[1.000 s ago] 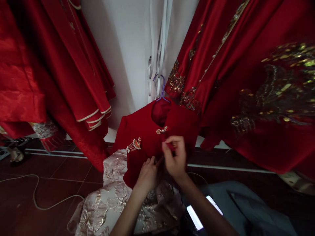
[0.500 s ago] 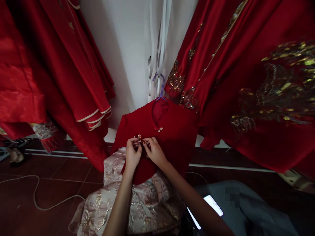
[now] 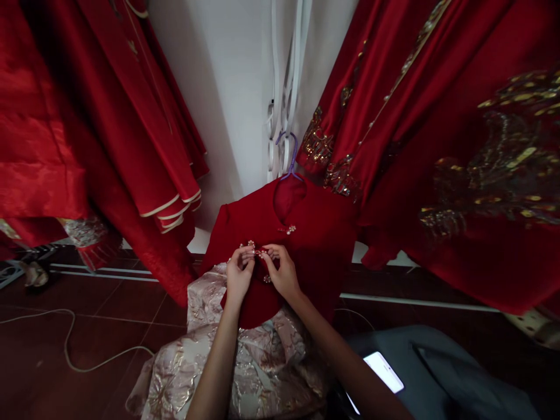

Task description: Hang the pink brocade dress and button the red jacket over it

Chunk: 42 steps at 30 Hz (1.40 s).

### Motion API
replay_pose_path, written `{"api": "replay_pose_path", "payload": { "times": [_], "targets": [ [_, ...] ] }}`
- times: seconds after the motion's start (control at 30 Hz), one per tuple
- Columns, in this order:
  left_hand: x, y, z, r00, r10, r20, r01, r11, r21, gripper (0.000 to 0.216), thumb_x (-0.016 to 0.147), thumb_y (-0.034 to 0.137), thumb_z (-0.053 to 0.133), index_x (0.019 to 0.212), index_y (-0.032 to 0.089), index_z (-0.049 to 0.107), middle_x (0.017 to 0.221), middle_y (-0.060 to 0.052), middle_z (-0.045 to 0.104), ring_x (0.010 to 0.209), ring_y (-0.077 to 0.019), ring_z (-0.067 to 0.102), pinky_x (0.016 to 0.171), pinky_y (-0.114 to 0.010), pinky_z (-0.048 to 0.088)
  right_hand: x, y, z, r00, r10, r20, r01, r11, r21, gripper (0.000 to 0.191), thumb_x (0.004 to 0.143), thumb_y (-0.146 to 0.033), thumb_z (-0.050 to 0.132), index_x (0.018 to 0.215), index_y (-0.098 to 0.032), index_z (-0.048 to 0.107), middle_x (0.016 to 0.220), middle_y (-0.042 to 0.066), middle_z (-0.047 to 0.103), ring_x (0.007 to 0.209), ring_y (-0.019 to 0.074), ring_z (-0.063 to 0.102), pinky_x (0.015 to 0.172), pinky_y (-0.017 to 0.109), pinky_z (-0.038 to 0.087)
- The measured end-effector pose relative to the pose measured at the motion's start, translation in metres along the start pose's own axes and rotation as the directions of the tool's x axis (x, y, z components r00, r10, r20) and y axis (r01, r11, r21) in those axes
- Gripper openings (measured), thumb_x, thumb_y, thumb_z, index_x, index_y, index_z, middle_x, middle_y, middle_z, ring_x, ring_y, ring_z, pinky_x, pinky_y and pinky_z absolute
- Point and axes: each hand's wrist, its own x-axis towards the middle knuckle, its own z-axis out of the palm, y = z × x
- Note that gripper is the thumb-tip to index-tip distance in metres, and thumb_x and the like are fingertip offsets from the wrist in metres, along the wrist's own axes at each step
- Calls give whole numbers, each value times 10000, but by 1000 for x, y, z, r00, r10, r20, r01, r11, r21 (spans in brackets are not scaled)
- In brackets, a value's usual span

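Observation:
A red short-sleeved top [image 3: 317, 227] hangs from a purple hanger [image 3: 292, 157] in front of me. My left hand [image 3: 238, 277] pinches one side of a jewelled frog button [image 3: 257, 252] at the front opening. Close beside it, my right hand [image 3: 283, 271] pinches the other side between thumb and fingers. The fingertips partly hide the fastener, and I cannot tell whether its two sides are joined. Another jewelled frog button sits above, by the collar, and one flower-shaped ornament [image 3: 266, 279] shows below. Under the top is a pale, shiny patterned fabric [image 3: 184, 373].
Red garments [image 3: 144, 128] hang at left, and red garments with gold sequins [image 3: 503, 169] hang at right. White straps [image 3: 286, 76] run down the wall. A lit phone [image 3: 384, 372] lies at lower right on grey-blue fabric. A pale cable [image 3: 70, 350] crosses the tiled floor.
My view has shifted slightly, so most things appear a little farther right. Both hands stay at the same frog button, with the fingertips slightly closer together.

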Motion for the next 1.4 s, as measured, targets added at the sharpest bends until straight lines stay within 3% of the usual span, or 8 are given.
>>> {"api": "replay_pose_path", "payload": {
  "times": [0.23,0.63,0.83,0.97,1.07,1.17,1.27,1.4],
  "targets": [
    [-1,4,0,995,-94,-18,94,996,-10,323,679,277,686,959,117,664,930,-85,710,835,-176,674,848,-318,526,6,0,5,1000,-29,10,30,999,-45,193,869,-267,487,1039,-202,550,909,56,573,829,165,567,787,312,487],
    [-1,4,-4,999,20,-32,-14,980,201,231,691,275,670,883,150,698,845,-53,717,749,-165,680,765,-296,555,8,-3,3,998,-63,19,65,993,-95,180,873,-228,461,1023,-206,559,936,65,576,836,166,564,805,322,487],
    [7,3,-3,994,-61,86,55,996,73,207,708,249,632,876,131,610,823,-57,667,718,-132,644,739,-283,537,14,-7,-5,998,57,28,-57,998,3,194,835,-300,530,995,-199,570,865,53,635,787,161,615,745,305,520],
    [-12,4,3,998,16,-55,-8,990,143,246,752,197,552,986,171,481,877,-39,569,723,-117,588,679,-272,520,9,-15,-34,979,172,111,-182,979,92,234,862,-361,483,1001,-203,584,966,65,665,857,165,648,748,286,530],
    [-38,8,7,992,88,85,-117,888,444,209,735,102,505,923,192,504,899,-40,532,844,-152,548,777,-315,485,-4,-18,-65,944,255,211,-262,965,7,250,856,-389,484,982,-207,600,932,56,680,728,151,657,635,256,527],
    [-58,8,10,963,58,265,-232,680,695,295,695,79,530,961,205,546,953,-58,504,921,-205,495,850,-379,443,-20,-15,-90,909,290,298,-239,951,-196,225,847,-385,494,917,-221,632,862,34,691,711,152,649,644,255,500],
    [-64,3,13,937,35,348,-311,537,784,265,708,97,537,950,203,562,929,-60,478,897,-216,475,849,-389,435,-38,-4,-97,889,329,318,-217,915,-340,229,818,-400,529,913,-218,630,774,22,686,637,152,627,606,260,474],
    [-63,-1,15,940,51,338,-321,475,819,158,757,93,494,853,185,578,862,-57,479,864,-214,482,837,-387,434,-54,9,-84,910,294,291,-163,901,-401,213,752,-412,604,826,-212,614,643,2,621,524,148,555,505,264,429]
  ]
}}
